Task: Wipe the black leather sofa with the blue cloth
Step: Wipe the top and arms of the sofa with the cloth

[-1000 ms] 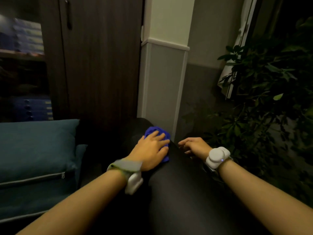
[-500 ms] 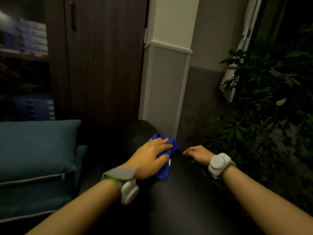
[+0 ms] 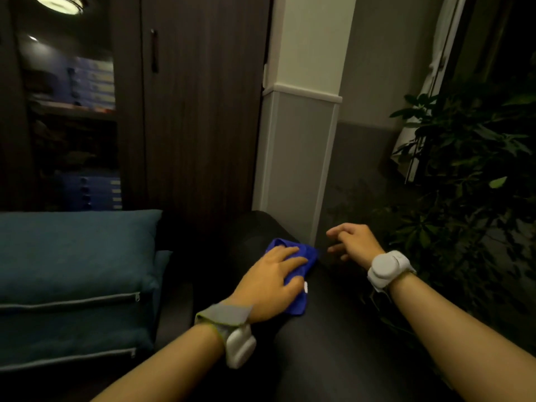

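Right hand (image 3: pixel 352 240) lifted off sofa (image 3: pixel 319 343), teal cushion (image 3: pixel 75 271) left, plant (image 3: pixel 464 169) right

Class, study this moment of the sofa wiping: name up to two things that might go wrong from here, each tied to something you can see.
1. The blue cloth lies bunched under the left hand near the outer edge of the black leather sofa arm; a further push could slide it off towards the pillar.
2. The right hand hovers off that edge, loosely curled, close to the potted plant; a sweep might knock the leaves.
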A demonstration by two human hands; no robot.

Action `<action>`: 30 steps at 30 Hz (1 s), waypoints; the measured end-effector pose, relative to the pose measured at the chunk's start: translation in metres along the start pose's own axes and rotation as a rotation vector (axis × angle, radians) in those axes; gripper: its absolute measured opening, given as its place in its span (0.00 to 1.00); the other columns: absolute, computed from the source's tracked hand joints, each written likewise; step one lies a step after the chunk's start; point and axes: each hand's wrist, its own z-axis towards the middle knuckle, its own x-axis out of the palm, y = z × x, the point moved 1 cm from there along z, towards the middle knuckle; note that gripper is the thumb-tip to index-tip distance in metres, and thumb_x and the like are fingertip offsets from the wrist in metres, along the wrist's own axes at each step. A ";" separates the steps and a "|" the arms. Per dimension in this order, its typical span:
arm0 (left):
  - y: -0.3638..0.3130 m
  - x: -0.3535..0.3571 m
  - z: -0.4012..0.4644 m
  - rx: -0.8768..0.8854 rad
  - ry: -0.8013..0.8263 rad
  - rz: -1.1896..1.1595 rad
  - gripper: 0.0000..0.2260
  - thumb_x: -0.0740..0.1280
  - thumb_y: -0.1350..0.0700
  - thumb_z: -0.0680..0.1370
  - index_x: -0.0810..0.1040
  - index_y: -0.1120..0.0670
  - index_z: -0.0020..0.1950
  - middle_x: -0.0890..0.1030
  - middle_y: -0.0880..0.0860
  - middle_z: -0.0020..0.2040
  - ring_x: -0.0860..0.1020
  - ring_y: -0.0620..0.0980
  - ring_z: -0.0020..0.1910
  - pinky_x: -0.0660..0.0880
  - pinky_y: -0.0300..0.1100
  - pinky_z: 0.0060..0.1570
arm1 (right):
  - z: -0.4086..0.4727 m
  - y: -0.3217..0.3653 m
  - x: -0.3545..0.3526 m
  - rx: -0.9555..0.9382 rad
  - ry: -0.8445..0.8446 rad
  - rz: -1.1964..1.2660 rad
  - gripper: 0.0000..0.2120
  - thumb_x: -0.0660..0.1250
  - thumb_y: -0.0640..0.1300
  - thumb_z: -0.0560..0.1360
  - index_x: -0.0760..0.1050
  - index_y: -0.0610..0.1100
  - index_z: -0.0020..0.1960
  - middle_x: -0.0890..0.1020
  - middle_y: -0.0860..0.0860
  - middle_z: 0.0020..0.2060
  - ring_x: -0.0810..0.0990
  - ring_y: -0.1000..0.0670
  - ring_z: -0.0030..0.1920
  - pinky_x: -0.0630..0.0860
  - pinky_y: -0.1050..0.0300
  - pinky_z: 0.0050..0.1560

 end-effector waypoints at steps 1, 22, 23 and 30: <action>-0.004 0.001 -0.016 0.058 0.006 -0.027 0.23 0.58 0.42 0.79 0.68 0.43 0.75 0.61 0.41 0.77 0.54 0.40 0.76 0.42 0.28 0.71 | -0.002 0.002 0.001 -0.022 0.008 -0.006 0.15 0.54 0.33 0.79 0.79 0.42 0.52 0.82 0.44 0.53 0.85 0.43 0.45 0.72 0.57 0.35; 0.036 0.031 -0.093 -0.374 -0.379 -0.450 0.22 0.58 0.51 0.82 0.65 0.52 0.77 0.54 0.49 0.80 0.52 0.45 0.79 0.48 0.37 0.76 | -0.029 0.040 0.058 -0.378 0.497 -0.591 0.19 0.60 0.42 0.82 0.69 0.47 0.72 0.65 0.49 0.75 0.63 0.51 0.74 0.57 0.59 0.73; 0.045 0.034 -0.091 -0.486 -0.357 -0.436 0.21 0.57 0.54 0.84 0.64 0.55 0.77 0.53 0.52 0.81 0.51 0.47 0.79 0.47 0.37 0.76 | -0.030 0.040 0.058 -0.372 0.499 -0.617 0.19 0.60 0.44 0.82 0.68 0.48 0.73 0.66 0.50 0.75 0.63 0.51 0.74 0.58 0.60 0.71; 0.030 0.053 -0.129 -0.405 -0.496 -0.587 0.21 0.58 0.50 0.82 0.63 0.44 0.76 0.52 0.46 0.81 0.49 0.44 0.79 0.46 0.37 0.77 | -0.020 0.058 0.098 -0.452 0.544 -0.918 0.21 0.60 0.54 0.80 0.65 0.50 0.71 0.71 0.47 0.70 0.73 0.46 0.66 0.68 0.54 0.67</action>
